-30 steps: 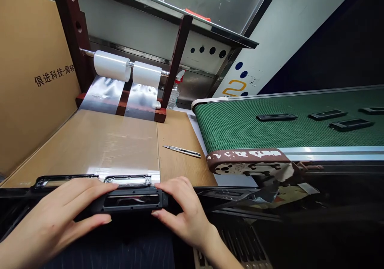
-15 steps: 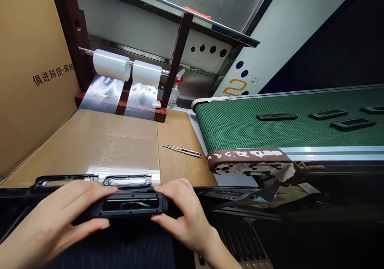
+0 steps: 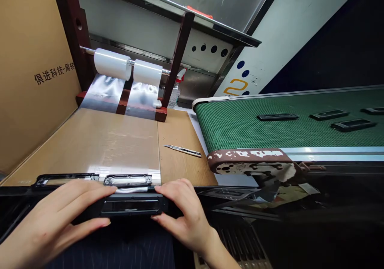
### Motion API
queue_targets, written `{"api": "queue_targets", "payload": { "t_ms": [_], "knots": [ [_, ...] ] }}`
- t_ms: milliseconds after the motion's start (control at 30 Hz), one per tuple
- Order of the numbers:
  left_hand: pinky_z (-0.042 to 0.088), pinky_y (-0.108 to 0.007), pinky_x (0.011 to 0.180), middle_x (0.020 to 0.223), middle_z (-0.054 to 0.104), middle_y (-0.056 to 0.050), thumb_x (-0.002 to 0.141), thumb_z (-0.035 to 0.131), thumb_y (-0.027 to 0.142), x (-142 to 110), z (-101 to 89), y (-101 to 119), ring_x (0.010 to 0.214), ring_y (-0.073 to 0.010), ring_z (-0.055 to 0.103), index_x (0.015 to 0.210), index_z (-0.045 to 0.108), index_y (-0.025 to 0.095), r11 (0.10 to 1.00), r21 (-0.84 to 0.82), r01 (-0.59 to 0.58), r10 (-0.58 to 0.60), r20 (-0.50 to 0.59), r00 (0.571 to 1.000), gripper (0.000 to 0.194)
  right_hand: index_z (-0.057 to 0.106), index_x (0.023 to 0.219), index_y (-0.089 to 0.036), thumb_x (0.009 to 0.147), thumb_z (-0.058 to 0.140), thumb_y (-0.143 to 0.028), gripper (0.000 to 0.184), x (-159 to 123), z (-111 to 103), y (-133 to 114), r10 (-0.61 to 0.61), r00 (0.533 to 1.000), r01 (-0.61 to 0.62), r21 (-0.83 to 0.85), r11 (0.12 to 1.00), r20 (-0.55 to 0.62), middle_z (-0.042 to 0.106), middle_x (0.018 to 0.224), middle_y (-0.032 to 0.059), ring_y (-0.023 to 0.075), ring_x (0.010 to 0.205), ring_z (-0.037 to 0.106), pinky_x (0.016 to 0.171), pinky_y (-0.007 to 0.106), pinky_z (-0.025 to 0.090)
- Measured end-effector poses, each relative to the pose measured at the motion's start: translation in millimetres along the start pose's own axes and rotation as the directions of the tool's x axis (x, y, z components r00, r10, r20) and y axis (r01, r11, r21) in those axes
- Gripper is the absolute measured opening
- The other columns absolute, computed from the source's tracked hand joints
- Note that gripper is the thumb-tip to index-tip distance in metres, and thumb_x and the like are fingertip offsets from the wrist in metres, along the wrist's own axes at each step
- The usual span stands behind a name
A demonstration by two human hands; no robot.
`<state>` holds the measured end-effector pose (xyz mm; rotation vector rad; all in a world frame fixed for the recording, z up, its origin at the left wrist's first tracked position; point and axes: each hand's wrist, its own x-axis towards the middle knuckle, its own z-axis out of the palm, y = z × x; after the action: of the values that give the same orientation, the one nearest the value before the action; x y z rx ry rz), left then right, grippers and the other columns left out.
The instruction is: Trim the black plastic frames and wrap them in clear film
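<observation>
A long black plastic housing with a glossy dark window (image 3: 130, 206) is held level at the near edge of the bench. My left hand (image 3: 64, 209) grips its left part, thumb below and fingers above. At its right end my right hand (image 3: 183, 209) pinches it the same way. Just beyond lies a black frame with a clear window (image 3: 128, 179), and farther left a second black frame (image 3: 67, 177) is partly covered by my left hand. Clear film (image 3: 126, 145) stretches over the cardboard up to these frames.
Two film rolls (image 3: 112, 64) hang on a rod in a dark red stand (image 3: 181, 57). A craft knife (image 3: 182, 151) lies on the cardboard. To the right, a green conveyor belt (image 3: 234, 125) carries several black housings (image 3: 277, 117). A spray bottle (image 3: 175, 93) stands behind; a cardboard box wall (image 3: 33, 97) rises left.
The housing has tilted slightly in my hands, and a bright strip now shows along its far edge. Both hands keep nearly the same place and grip.
</observation>
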<state>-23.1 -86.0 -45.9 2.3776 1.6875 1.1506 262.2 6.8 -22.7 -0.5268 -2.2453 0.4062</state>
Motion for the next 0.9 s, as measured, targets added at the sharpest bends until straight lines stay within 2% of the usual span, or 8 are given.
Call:
{"api": "queue_targets", "payload": {
  "t_ms": [333, 433, 533, 600, 667, 767, 833, 900],
  "knots": [
    [0.043, -0.023, 0.099, 0.116, 0.068, 0.004, 0.095, 0.058, 0.054, -1.0, 2.3, -6.3, 0.103, -0.0153, 0.066, 0.132, 0.059, 0.040, 0.999, -0.002, -0.033, 0.033, -0.006, 0.999, 0.040, 0.057, 0.126, -0.024, 0.090, 0.072, -0.028, 0.039, -4.8, 4.4, 1.7, 0.052, 0.998, -0.053, 0.024, 0.998, 0.027, 0.075, 0.103, 0.0041, 0.0195, 0.090, 0.071, 0.084, 0.034, 0.049],
    [0.044, -0.024, 0.098, 0.115, 0.069, 0.004, 0.095, 0.059, 0.053, -0.2, 2.2, -8.2, 0.102, -0.0159, 0.066, 0.132, 0.059, 0.039, 0.999, 0.002, -0.043, 0.043, -0.012, 0.999, 0.039, 0.060, 0.124, -0.021, 0.093, 0.070, -0.043, 0.040, -5.5, 2.9, 0.7, 0.066, 0.997, -0.069, 0.068, 0.995, 0.048, 0.075, 0.102, 0.0061, 0.0203, 0.090, 0.070, 0.086, 0.036, 0.050],
    [0.044, -0.027, 0.099, 0.115, 0.072, 0.004, 0.097, 0.060, 0.045, 2.8, 0.4, -10.2, 0.105, -0.0174, 0.066, 0.136, 0.058, 0.038, 0.990, 0.035, -0.136, 0.136, -0.013, 0.991, 0.039, 0.066, 0.116, -0.020, 0.097, 0.054, -0.063, 0.048, -1.7, -1.5, -0.3, 0.180, 0.976, -0.202, 0.204, 0.958, 0.120, 0.076, 0.101, 0.0078, 0.0215, 0.091, 0.069, 0.085, 0.037, 0.052],
    [0.044, -0.030, 0.100, 0.115, 0.075, 0.005, 0.097, 0.062, 0.036, 5.0, -2.2, -11.4, 0.107, -0.0180, 0.067, 0.139, 0.055, 0.038, 0.969, 0.066, -0.236, 0.237, -0.004, 0.972, 0.043, 0.069, 0.114, -0.021, 0.097, 0.049, -0.068, 0.054, 3.5, -3.7, 0.5, 0.289, 0.924, -0.362, 0.330, 0.872, 0.252, 0.075, 0.100, 0.0072, 0.0211, 0.093, 0.069, 0.083, 0.035, 0.054],
    [0.044, -0.032, 0.104, 0.113, 0.077, 0.006, 0.097, 0.063, 0.030, 6.5, -6.0, -11.9, 0.107, -0.0178, 0.069, 0.142, 0.053, 0.037, 0.938, 0.100, -0.331, 0.332, 0.014, 0.943, 0.047, 0.071, 0.111, -0.022, 0.092, 0.055, -0.070, 0.055, 8.5, -3.3, 3.2, 0.326, 0.839, -0.517, 0.451, 0.727, 0.435, 0.074, 0.096, 0.0054, 0.0195, 0.090, 0.070, 0.079, 0.032, 0.056],
    [0.039, -0.032, 0.112, 0.116, 0.078, 0.008, 0.098, 0.061, 0.026, 8.0, -12.4, -9.7, 0.107, -0.0159, 0.071, 0.142, 0.054, 0.035, 0.891, 0.138, -0.432, 0.427, 0.063, 0.902, 0.046, 0.072, 0.097, -0.020, 0.083, 0.067, -0.070, 0.052, 9.8, 4.4, 9.4, 0.219, 0.686, -0.706, 0.561, 0.432, 0.694, 0.072, 0.085, 0.0024, 0.0155, 0.076, 0.068, 0.071, 0.028, 0.055],
    [0.035, -0.031, 0.117, 0.119, 0.077, 0.009, 0.099, 0.058, 0.025, 10.2, -15.5, -6.6, 0.108, -0.0147, 0.072, 0.141, 0.055, 0.034, 0.871, 0.143, -0.469, 0.462, 0.084, 0.883, 0.042, 0.070, 0.086, -0.018, 0.078, 0.072, -0.068, 0.050, 6.5, 11.5, 12.8, 0.117, 0.579, -0.806, 0.544, 0.234, 0.807, 0.069, 0.076, 0.0003, 0.0119, 0.065, 0.065, 0.064, 0.023, 0.053],
    [0.035, -0.029, 0.118, 0.119, 0.077, 0.011, 0.100, 0.056, 0.023, 13.8, -16.2, -3.7, 0.108, -0.0131, 0.072, 0.140, 0.055, 0.034, 0.858, 0.151, -0.490, 0.485, 0.068, 0.872, 0.042, 0.067, 0.079, -0.017, 0.075, 0.075, -0.067, 0.051, 3.4, 16.1, 13.6, 0.069, 0.521, -0.850, 0.510, 0.133, 0.851, 0.065, 0.068, -0.0017, 0.0096, 0.056, 0.062, 0.058, 0.021, 0.051]
  ]
}}
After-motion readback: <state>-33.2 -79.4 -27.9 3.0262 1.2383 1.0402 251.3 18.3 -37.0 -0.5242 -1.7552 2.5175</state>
